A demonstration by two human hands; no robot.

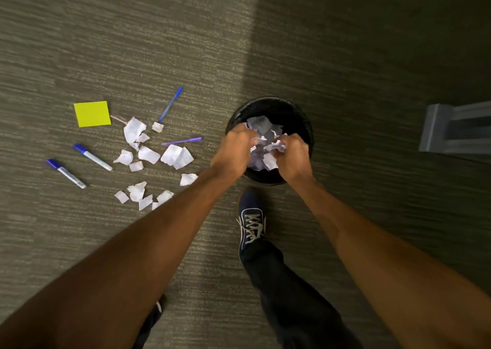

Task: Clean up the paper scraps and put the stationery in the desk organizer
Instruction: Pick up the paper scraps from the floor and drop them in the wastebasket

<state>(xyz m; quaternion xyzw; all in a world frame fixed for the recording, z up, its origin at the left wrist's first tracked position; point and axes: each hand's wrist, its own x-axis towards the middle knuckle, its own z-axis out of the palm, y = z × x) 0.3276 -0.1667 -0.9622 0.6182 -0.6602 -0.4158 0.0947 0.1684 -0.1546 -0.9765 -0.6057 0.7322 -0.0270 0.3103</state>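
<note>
Both my hands hover over a round black waste bin on the carpet. My left hand and my right hand are curled around crumpled white paper scraps, with more scraps lying inside the bin. To the left, several torn paper scraps lie scattered on the floor. Among them are a yellow sticky-note pad, a blue pen, a purple pen and two blue-capped markers.
My dark shoe and trouser leg stand just in front of the bin. A grey metal furniture base sits at the right edge. The floor is grey-green carpet, darker in shadow on the right. No desk organizer is in view.
</note>
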